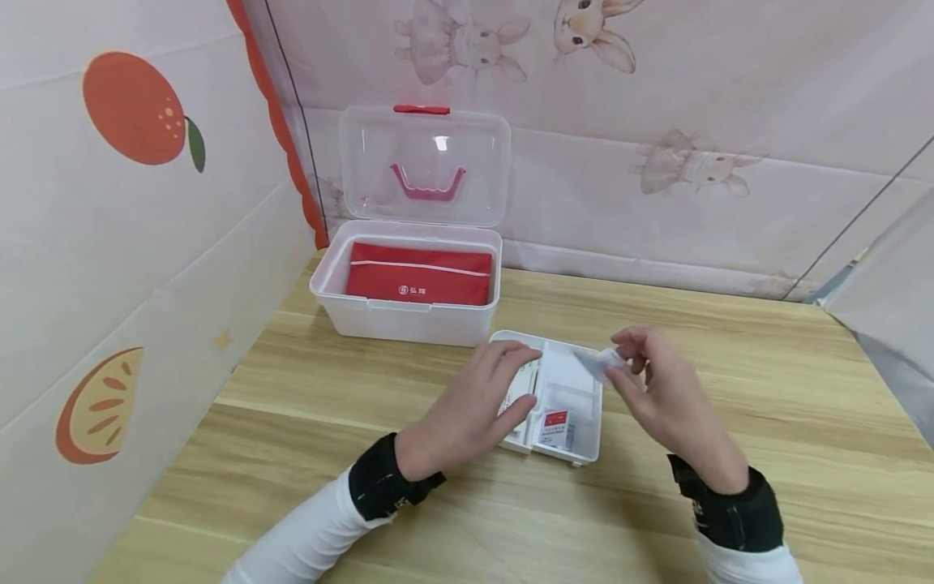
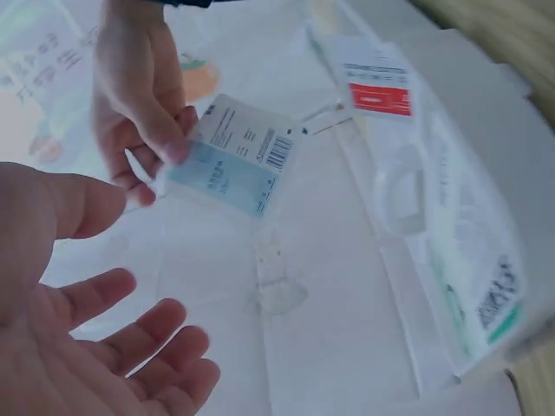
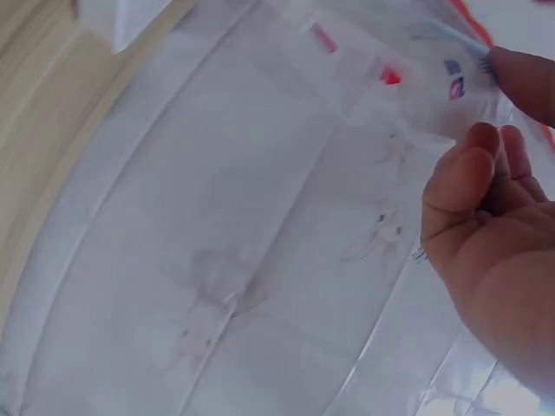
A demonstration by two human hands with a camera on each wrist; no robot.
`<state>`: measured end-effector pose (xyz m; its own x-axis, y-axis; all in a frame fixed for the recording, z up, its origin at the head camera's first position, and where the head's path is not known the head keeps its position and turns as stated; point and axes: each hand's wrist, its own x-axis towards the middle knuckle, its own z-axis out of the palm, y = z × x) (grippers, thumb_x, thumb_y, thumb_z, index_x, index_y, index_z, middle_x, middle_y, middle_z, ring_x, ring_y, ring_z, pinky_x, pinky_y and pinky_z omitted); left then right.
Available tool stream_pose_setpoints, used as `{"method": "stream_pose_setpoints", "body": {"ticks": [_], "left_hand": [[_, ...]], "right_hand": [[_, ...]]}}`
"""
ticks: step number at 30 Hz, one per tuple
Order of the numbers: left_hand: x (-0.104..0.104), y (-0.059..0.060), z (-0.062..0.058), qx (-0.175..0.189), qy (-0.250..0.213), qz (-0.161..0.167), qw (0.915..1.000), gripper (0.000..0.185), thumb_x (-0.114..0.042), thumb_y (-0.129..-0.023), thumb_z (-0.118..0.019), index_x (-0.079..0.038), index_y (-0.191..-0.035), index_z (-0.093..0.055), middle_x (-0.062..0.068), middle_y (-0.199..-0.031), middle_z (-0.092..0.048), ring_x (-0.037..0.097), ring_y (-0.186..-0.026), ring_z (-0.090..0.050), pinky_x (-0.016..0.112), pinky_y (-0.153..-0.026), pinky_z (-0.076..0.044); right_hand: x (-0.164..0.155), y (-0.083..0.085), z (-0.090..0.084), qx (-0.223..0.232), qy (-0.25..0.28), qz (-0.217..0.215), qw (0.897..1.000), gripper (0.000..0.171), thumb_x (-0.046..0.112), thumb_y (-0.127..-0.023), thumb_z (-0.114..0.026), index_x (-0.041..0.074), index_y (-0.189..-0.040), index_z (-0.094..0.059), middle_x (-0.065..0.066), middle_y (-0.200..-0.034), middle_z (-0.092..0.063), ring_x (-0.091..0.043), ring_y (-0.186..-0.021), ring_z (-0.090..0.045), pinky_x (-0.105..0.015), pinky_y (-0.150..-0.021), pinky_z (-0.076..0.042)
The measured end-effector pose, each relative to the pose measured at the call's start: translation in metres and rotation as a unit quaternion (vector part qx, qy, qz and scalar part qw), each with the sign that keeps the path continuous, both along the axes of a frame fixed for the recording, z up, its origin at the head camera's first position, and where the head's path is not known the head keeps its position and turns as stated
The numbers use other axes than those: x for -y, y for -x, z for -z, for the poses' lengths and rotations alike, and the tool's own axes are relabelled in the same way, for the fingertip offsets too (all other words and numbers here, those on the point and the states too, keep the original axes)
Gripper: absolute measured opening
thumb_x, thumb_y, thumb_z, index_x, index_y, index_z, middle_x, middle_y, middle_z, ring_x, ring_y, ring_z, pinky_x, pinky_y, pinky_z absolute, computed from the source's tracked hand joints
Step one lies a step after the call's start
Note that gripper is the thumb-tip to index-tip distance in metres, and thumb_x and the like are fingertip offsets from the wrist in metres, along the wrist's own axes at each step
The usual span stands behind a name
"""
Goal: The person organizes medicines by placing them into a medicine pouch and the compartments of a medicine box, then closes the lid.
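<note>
A white compartment tray (image 1: 584, 450) lies on the wooden table. It holds a red-labelled packet (image 1: 557, 428) (image 2: 377, 87) and a long white packet (image 2: 468, 269). My left hand (image 1: 520, 380) hovers over the tray's left compartment with relaxed, spread fingers (image 2: 147, 342), holding nothing. My right hand (image 1: 622, 362) pinches a small flat packet (image 1: 598, 362) just above the tray's right side. In the left wrist view this packet (image 2: 234, 156) shows a pale blue panel and a barcode. The right wrist view is blurred, showing my right fingers (image 3: 473, 186) against white plastic.
Behind the tray stands a clear first-aid box (image 1: 409, 316) with its lid (image 1: 425, 166) propped open and a red pouch (image 1: 419, 274) inside. Padded walls close the left and back sides. Bare wood (image 1: 766, 389) extends right of the tray and toward me.
</note>
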<state>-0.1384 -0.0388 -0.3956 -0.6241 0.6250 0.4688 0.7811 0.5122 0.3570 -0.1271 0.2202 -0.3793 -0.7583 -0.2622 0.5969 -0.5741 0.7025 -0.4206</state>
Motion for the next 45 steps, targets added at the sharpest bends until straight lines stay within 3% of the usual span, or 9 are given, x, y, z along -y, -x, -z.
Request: {"method": "stream_pose_setpoints", "body": {"ticks": [3, 7, 11, 14, 19, 23, 35, 45], "left_hand": [[-0.003, 0.002, -0.006, -0.007, -0.031, 0.01, 0.9995, 0.052, -0.024, -0.094, -0.069, -0.005, -0.138, -0.05, 0.012, -0.135, -0.05, 0.025, -0.125, -0.044, 0.037, -0.103, -0.043], [-0.009, 0.004, -0.008, -0.027, -0.032, 0.026, 0.9988, 0.044, -0.026, -0.092, -0.073, -0.008, -0.13, -0.058, 0.013, -0.132, -0.053, 0.027, -0.123, -0.047, 0.04, -0.102, -0.043], [-0.011, 0.007, -0.006, -0.053, -0.051, 0.051, 0.996, 0.026, -0.022, -0.089, -0.076, -0.012, -0.112, -0.067, 0.009, -0.123, -0.059, 0.024, -0.119, -0.051, 0.036, -0.101, -0.044], [-0.01, 0.008, -0.006, -0.065, -0.075, 0.064, 0.993, 0.016, -0.018, -0.088, -0.077, -0.012, -0.101, -0.069, 0.005, -0.114, -0.061, 0.02, -0.113, -0.054, 0.03, -0.098, -0.045], [-0.008, 0.007, -0.007, -0.068, -0.095, 0.076, 0.9903, 0.015, -0.015, -0.086, -0.078, -0.01, -0.096, -0.067, 0.002, -0.104, -0.063, 0.016, -0.103, -0.056, 0.024, -0.093, -0.045], [-0.007, 0.006, -0.007, -0.072, -0.094, 0.086, 0.9893, 0.016, -0.016, -0.087, -0.077, -0.009, -0.096, -0.066, 0.001, -0.101, -0.064, 0.016, -0.101, -0.056, 0.023, -0.092, -0.045], [-0.004, 0.008, -0.003, -0.056, -0.078, 0.116, 0.9886, 0.02, -0.013, -0.085, -0.079, -0.011, -0.1, -0.066, 0.0, -0.102, -0.064, 0.014, -0.101, -0.057, 0.019, -0.092, -0.045], [-0.003, 0.007, -0.003, -0.069, -0.059, 0.114, 0.9893, 0.02, -0.013, -0.085, -0.079, -0.011, -0.098, -0.063, 0.0, -0.101, -0.063, 0.015, -0.1, -0.057, 0.02, -0.091, -0.046]], "right_hand": [[0.012, -0.007, -0.005, -0.019, 0.003, -0.042, 0.999, 0.047, -0.017, -0.075, -0.076, -0.006, -0.117, -0.058, -0.005, -0.088, -0.065, -0.011, -0.079, -0.051, -0.019, -0.065, -0.038], [0.024, -0.015, -0.006, -0.036, 0.008, -0.088, 0.995, 0.05, -0.016, -0.073, -0.077, 0.0, -0.118, -0.062, -0.003, -0.096, -0.066, -0.016, -0.089, -0.056, -0.019, -0.075, -0.043], [0.034, -0.019, -0.005, -0.038, 0.037, -0.138, 0.989, 0.024, 0.013, -0.094, -0.069, 0.001, -0.114, -0.064, -0.006, -0.101, -0.066, -0.016, -0.09, -0.058, -0.019, -0.08, -0.046], [0.038, -0.019, -0.003, -0.033, 0.056, -0.161, 0.985, 0.037, 0.033, -0.1, -0.057, -0.001, -0.114, -0.064, -0.008, -0.104, -0.066, -0.015, -0.089, -0.058, -0.019, -0.08, -0.046], [0.038, -0.017, 0.0, -0.01, 0.039, -0.149, 0.988, 0.024, 0.011, -0.086, -0.078, 0.006, -0.104, -0.063, 0.0, -0.097, -0.063, -0.01, -0.086, -0.054, -0.021, -0.074, -0.045], [0.037, -0.013, 0.005, 0.006, 0.033, -0.152, 0.988, 0.034, -0.005, -0.073, -0.082, 0.013, -0.091, -0.059, 0.008, -0.088, -0.06, -0.006, -0.081, -0.054, -0.022, -0.068, -0.045], [0.042, -0.013, 0.007, -0.006, 0.028, -0.176, 0.984, 0.037, -0.013, -0.074, -0.076, 0.015, -0.089, -0.058, 0.007, -0.085, -0.064, -0.007, -0.07, -0.051, -0.02, -0.053, -0.04], [0.045, -0.013, 0.007, 0.004, 0.065, -0.181, 0.981, 0.04, -0.016, -0.07, -0.078, 0.015, -0.083, -0.057, 0.008, -0.084, -0.056, -0.006, -0.077, -0.05, -0.02, -0.057, -0.04]]}}
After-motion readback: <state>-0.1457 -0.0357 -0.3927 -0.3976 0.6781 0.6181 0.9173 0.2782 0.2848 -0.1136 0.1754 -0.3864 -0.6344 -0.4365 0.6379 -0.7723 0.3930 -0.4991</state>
